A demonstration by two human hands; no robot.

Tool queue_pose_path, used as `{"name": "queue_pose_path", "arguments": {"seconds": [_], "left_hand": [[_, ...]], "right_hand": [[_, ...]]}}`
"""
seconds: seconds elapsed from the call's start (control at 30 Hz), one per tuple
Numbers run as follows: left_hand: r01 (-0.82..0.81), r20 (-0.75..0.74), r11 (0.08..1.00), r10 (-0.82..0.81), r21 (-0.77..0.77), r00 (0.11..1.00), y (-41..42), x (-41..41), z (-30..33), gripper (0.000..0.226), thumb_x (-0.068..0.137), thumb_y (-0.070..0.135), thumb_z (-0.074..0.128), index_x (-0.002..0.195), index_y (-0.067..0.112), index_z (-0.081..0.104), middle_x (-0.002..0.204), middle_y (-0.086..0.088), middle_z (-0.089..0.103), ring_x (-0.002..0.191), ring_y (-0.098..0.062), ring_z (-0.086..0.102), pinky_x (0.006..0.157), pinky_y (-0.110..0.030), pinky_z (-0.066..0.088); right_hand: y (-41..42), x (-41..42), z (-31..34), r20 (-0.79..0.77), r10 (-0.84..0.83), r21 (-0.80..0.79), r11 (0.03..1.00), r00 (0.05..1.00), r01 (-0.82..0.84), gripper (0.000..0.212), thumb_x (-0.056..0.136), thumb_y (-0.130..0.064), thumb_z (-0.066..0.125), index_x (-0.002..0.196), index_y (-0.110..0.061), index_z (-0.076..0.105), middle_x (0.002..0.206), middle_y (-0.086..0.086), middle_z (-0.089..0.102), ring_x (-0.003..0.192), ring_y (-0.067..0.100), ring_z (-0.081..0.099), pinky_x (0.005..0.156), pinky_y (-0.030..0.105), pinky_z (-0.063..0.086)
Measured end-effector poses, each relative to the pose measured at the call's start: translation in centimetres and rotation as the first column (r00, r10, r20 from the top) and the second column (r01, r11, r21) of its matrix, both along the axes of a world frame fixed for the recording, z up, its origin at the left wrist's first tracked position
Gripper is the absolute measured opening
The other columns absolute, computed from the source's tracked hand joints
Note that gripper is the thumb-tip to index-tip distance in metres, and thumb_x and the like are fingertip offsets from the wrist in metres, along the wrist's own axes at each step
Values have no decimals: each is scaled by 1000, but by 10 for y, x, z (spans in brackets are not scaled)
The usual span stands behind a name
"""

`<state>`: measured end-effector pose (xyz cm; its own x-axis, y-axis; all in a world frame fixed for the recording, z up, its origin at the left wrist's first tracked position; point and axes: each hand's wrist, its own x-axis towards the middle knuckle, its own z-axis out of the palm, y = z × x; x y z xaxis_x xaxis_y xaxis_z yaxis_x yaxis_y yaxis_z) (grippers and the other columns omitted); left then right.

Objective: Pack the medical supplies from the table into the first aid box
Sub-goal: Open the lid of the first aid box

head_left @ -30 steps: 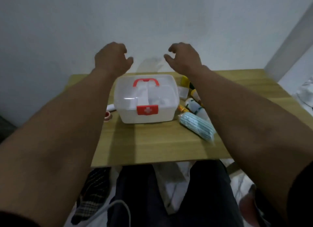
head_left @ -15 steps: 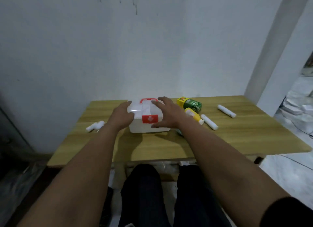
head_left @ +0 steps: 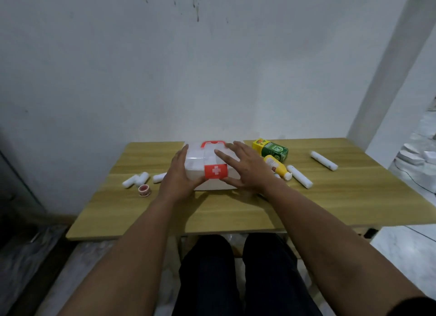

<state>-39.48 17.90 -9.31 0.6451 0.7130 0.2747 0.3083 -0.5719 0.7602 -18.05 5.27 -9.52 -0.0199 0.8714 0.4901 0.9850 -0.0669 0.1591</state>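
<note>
A white translucent first aid box (head_left: pixel 208 158) with a red handle and a red cross latch stands closed in the middle of the wooden table (head_left: pixel 231 209). My left hand (head_left: pixel 180 176) presses against its left side. My right hand (head_left: pixel 245 166) lies spread over its right front and lid. Left of the box lie white bandage rolls (head_left: pixel 136 179) and a small tape roll (head_left: pixel 144 189). On the right lie a green and yellow carton (head_left: pixel 271 149), a yellow bottle (head_left: pixel 276 166) and two white rolls (head_left: pixel 299 176) (head_left: pixel 323 160).
A white wall rises behind the table and a white pillar (head_left: pixel 387 68) stands at the right. My legs in dark trousers (head_left: pixel 236 275) are under the table's near edge. White items lie on the floor at the far right (head_left: pixel 415 156).
Both hands came down from above the box onto its sides and slid toward the latch. The view pulled back, so more of the table and the supplies shows.
</note>
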Motion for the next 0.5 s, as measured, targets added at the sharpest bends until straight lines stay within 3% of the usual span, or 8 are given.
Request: {"name": "queue_pose_path", "arguments": {"seconds": [0.17, 0.33, 0.5], "left_hand": [[-1, 46, 1000, 1, -10, 999, 4, 3, -8, 114, 67, 79, 80, 160, 41, 25, 161, 12, 41, 144, -16, 47, 104, -54, 54], [-16, 45, 1000, 17, -19, 999, -3, 3, -2, 115, 71, 61, 86, 161, 38, 18, 159, 6, 45, 140, -21, 50, 103, -51, 54], [-64, -4, 995, 64, -79, 998, -1, 8, -8, 125, 80, 51, 85, 165, 35, -5, 166, -4, 37, 144, -31, 47, 108, -50, 49]], "right_hand": [[-4, 2, -2, -8, 21, 36, 999, 1000, -20, 68, 98, -59, 53, 156, -24, 46, 152, 20, 50, 140, 44, 46, 105, 58, 46], [-1, 0, -1, -64, 51, 145, 989, 997, -42, 48, 102, -40, 53, 145, -22, 61, 140, 19, 62, 128, 40, 57, 97, 55, 50], [5, -4, 20, -210, 72, 160, 986, 975, -38, 42, 102, -41, 51, 136, -25, 69, 128, 14, 69, 116, 33, 64, 95, 51, 52]]}}
